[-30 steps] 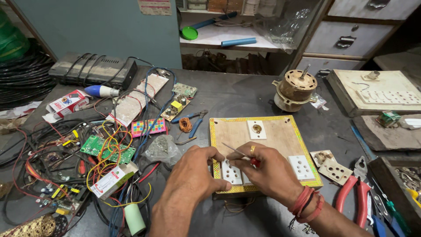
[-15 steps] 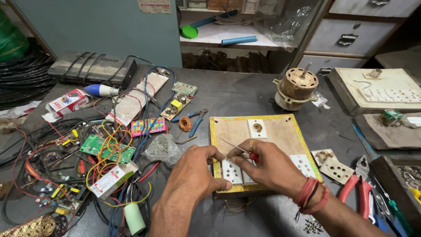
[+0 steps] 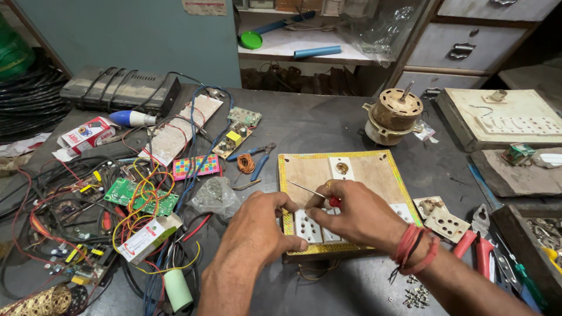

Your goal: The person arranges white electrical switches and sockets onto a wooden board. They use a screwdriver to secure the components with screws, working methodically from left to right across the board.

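- The right hand [image 3: 358,215] pinches a thin screwdriver [image 3: 310,192] by its red handle; thumb and forefinger are clamped on it, and the metal shaft slants up and to the left over the wood.
- The left hand [image 3: 257,225] lies on the near left corner of the wooden switch board [image 3: 366,169], fingers curled together, the thumb pressing on a white socket plate [image 3: 308,227] at the board's near edge. I cannot tell whether it grips anything.
- The switch board, edged with a gold strip, lies flat near the middle of the table [image 3: 316,126], a little toward the near edge. A small round brass fitting [image 3: 342,168] sits in a white square by the board's far edge.
- Red threads [image 3: 414,250] circle the right wrist.
- Just beside the board's right edge lie two loose socket plates [image 3: 440,216]; past them, at the table's right edge, red-handled pliers [image 3: 475,246].
- Behind the board, toward the far right of the table, stands a small motor [image 3: 393,116] with its shaft up.
- To the left of the board lie blue-handled cutters [image 3: 255,155], a little coil of copper wire [image 3: 246,163] and a clear plastic bag [image 3: 214,194].
- The left half of the table carries a tangle of wires [image 3: 76,210] over a green circuit board [image 3: 141,198].
- A few small screws [image 3: 417,297] lie at the near edge, under the right forearm.
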